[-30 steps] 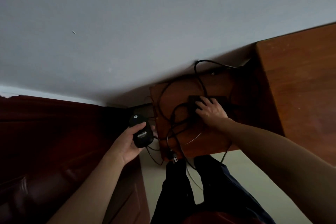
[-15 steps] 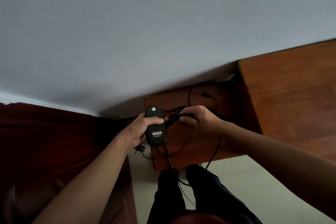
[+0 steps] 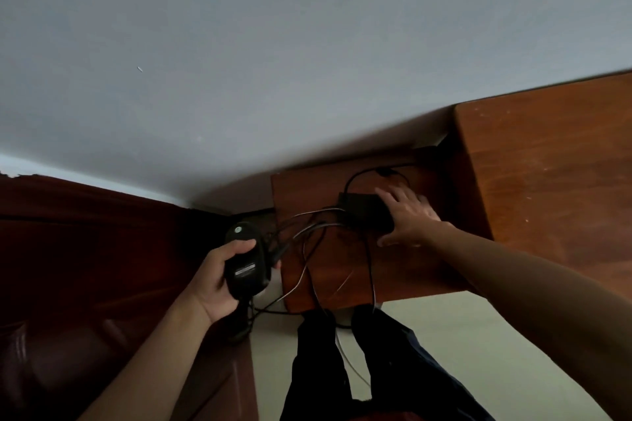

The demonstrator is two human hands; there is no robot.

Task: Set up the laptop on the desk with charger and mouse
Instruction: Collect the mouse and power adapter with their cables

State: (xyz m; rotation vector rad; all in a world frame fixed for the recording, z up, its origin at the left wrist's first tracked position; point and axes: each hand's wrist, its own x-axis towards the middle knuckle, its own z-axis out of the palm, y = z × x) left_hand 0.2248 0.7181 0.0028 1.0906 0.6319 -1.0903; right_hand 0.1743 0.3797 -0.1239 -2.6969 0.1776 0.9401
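Right hand (image 3: pixel 410 219) moved back onto charger (image 3: pixel 362 212); left hand (image 3: pixel 212 280) holds mouse (image 3: pixel 244 267).

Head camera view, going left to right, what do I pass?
A dark red seat → mouse gripped in the left hand → tangled cables → charger brick with the right hand resting on it → taller wooden desk.

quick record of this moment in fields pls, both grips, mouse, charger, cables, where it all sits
left grip: holds the black mouse, underside and label facing the camera
right grip: fingers spread, resting on the charger brick
charger brick: lies on the low wooden table
cables: loose tangle running from the brick across the low table, some hanging over its near edge
desk: taller wooden top to the right of the low table
laptop: not in view
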